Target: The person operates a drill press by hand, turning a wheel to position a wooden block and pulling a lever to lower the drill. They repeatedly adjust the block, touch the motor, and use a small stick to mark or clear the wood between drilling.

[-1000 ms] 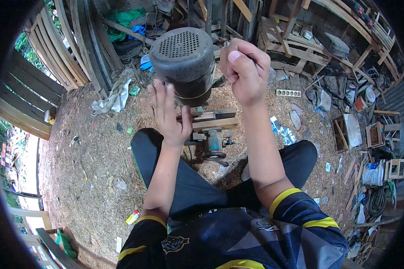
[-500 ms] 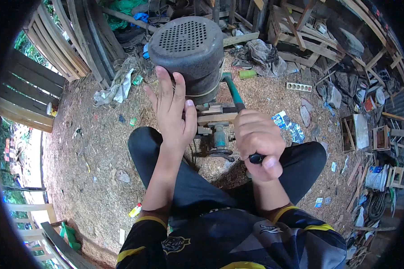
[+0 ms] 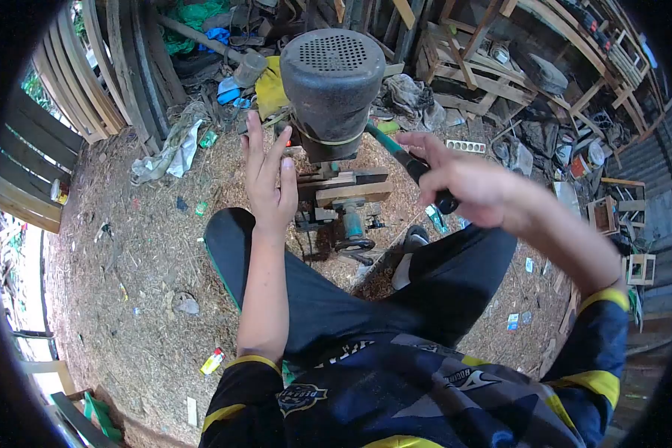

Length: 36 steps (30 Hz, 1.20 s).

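Observation:
A dark, cylindrical machine housing (image 3: pixel 328 97) with a perforated top stands in front of me, with a yellowish band around its lower part. My left hand (image 3: pixel 272 183) is upright at its left side, fingers stretched and apart, holding nothing. From the housing's right side a green lever (image 3: pixel 387 142) with a black grip slants down towards me. My right hand (image 3: pixel 463 183), smeared by motion, has its fingers around that grip, and the black end sticks out below. Beneath the housing a light wooden piece (image 3: pixel 355 194) lies across the machine's bed, above a blue-green screw part (image 3: pixel 352 222) and a dark handwheel (image 3: pixel 355 245).
Wood shavings cover the ground (image 3: pixel 142 261). Long boards (image 3: pixel 119 67) lean at the upper left, near a large mallet (image 3: pixel 249 69) and a yellow cloth (image 3: pixel 271 91). Scrap wood frames (image 3: pixel 455 71) pile up at the upper right. My bent legs (image 3: pixel 448 284) flank the machine.
My right forearm has swung out to the right, and the lever's black end now points more to the right. My left hand has drawn slightly left of the housing. The view has shifted.

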Motion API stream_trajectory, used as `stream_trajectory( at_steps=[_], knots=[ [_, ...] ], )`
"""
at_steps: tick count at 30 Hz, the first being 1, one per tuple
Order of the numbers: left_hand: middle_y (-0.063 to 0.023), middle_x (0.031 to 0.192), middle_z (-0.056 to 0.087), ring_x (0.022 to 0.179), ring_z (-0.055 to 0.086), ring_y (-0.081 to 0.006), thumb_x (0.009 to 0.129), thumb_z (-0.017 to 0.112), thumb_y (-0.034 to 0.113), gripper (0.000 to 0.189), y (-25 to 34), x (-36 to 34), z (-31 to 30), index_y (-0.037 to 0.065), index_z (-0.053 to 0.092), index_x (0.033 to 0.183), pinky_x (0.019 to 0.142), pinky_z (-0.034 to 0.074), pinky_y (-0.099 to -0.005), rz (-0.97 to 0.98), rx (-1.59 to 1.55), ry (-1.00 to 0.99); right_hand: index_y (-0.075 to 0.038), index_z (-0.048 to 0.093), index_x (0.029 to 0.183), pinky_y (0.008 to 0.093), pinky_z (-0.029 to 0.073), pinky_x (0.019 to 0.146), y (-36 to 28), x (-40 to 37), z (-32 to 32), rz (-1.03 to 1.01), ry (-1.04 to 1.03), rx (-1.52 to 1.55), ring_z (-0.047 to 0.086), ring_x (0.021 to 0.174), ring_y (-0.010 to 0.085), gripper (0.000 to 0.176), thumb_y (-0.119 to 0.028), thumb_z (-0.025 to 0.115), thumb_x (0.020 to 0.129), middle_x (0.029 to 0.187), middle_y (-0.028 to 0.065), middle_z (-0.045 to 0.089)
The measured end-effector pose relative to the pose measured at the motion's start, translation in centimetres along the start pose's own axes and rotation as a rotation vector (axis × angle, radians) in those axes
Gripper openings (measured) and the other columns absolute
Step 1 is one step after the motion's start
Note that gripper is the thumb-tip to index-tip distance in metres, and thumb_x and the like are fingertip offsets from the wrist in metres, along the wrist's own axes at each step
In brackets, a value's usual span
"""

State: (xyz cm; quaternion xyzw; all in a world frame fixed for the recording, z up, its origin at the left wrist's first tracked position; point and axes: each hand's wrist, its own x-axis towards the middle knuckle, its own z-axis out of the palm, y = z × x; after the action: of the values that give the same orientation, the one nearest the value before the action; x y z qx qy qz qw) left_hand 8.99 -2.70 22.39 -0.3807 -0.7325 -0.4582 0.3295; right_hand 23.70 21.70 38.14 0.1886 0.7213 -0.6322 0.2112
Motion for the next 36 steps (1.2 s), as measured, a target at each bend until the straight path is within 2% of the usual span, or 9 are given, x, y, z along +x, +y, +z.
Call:
stream_trajectory(
  at_steps=[1,3,8,12,15,17,19,21,36],
  knots=[
    [-0.0260,0.166,0.029,0.155,0.026,-0.0410,0.104,0.045,0.014,0.044,0.0,-0.3,0.1,0.002,0.057,0.144,0.125,0.018,-0.0522,-0.007,-0.020,0.019,-0.008,0.028,0.157,0.0502,0.059,0.091,-1.3,0.1,0.4,0.178,0.039,0.046,0.063,0.123,0.0318,0.087,0.004,0.061,0.078,0.140,0.0225,0.044],
    [-0.0260,0.166,0.028,0.155,0.026,-0.0413,0.106,0.044,0.017,0.044,0.7,-0.7,0.1,0.002,0.058,0.144,0.125,0.019,-0.0517,-0.020,-0.070,0.025,-0.003,0.042,0.136,0.0412,0.062,0.061,-2.6,1.8,1.4,0.459,0.100,0.165,0.065,0.072,0.0215,0.053,-0.001,0.060,0.086,0.111,0.0164,0.061],
    [-0.0273,0.166,0.029,0.155,0.026,-0.0424,0.109,0.040,0.025,0.047,2.7,-1.4,-0.2,-0.002,0.055,0.145,0.125,0.019,-0.0518,0.010,-0.158,0.047,-0.003,0.055,0.103,0.0324,0.044,0.039,-2.2,2.9,2.7,0.392,0.262,-0.276,0.053,0.046,0.0144,0.019,-0.019,0.064,0.097,0.062,0.0022,0.054],
    [-0.0286,0.165,0.029,0.155,0.026,-0.0430,0.110,0.034,0.031,0.054,2.9,-1.6,-0.7,-0.004,0.051,0.148,0.125,0.018,-0.0520,-0.007,-0.186,0.127,-0.003,0.055,0.102,0.0325,0.043,0.039,3.3,2.4,4.4,0.346,0.329,-0.175,0.051,0.045,0.0122,0.025,-0.026,0.065,0.101,0.059,0.0010,0.050],
    [-0.0263,0.166,0.028,0.156,0.023,-0.0434,0.110,0.031,0.036,0.058,2.4,-1.2,-0.5,-0.001,0.047,0.153,0.126,0.013,-0.0531,0.004,-0.173,0.075,-0.005,0.050,0.115,0.0309,0.042,0.037,12.0,3.0,7.8,0.003,0.372,-0.124,0.047,0.040,0.0110,0.025,-0.022,0.062,0.102,0.065,0.0022,0.051],
    [-0.0254,0.166,0.029,0.156,0.021,-0.0445,0.109,0.031,0.036,0.059,1.6,-1.2,-0.5,-0.001,0.046,0.153,0.126,0.009,-0.0540,0.020,-0.175,0.008,0.004,0.048,0.126,0.0521,0.051,0.063,22.3,7.6,8.8,-0.312,0.612,-0.417,0.065,0.061,0.0369,0.043,-0.020,0.065,0.094,0.071,0.0193,0.061],
    [-0.0214,0.168,0.026,0.157,0.020,-0.0421,0.111,0.023,0.047,0.067,1.6,-1.0,-0.6,0.002,0.044,0.155,0.126,0.009,-0.0541,0.005,-0.178,-0.010,-0.002,0.048,0.127,0.0488,0.049,0.061,28.8,11.9,10.8,-0.334,0.782,-0.436,0.065,0.061,0.0373,0.038,-0.015,0.065,0.095,0.069,0.0160,0.058],
    [-0.0214,0.169,0.026,0.157,0.020,-0.0420,0.111,0.022,0.048,0.068,1.9,-0.5,-0.9,0.002,0.044,0.156,0.126,0.009,-0.0541,-0.007,-0.198,-0.004,-0.004,0.043,0.132,0.0593,0.049,0.065,29.7,12.6,11.7,-0.158,0.706,-0.329,0.064,0.075,0.0525,0.045,-0.016,0.062,0.094,0.075,0.0292,0.064],
    [-0.0264,0.166,0.028,0.156,0.022,-0.0443,0.107,0.037,0.025,0.054,3.0,-2.1,1.4,-0.001,0.043,0.154,0.126,0.011,-0.0554,-0.019,-0.263,0.079,-0.005,0.038,0.136,0.0604,0.054,0.073,31.8,14.5,12.1,-0.104,0.748,-0.486,0.067,0.081,0.0519,0.054,-0.028,0.063,0.094,0.086,0.0312,0.068]
  ],
)
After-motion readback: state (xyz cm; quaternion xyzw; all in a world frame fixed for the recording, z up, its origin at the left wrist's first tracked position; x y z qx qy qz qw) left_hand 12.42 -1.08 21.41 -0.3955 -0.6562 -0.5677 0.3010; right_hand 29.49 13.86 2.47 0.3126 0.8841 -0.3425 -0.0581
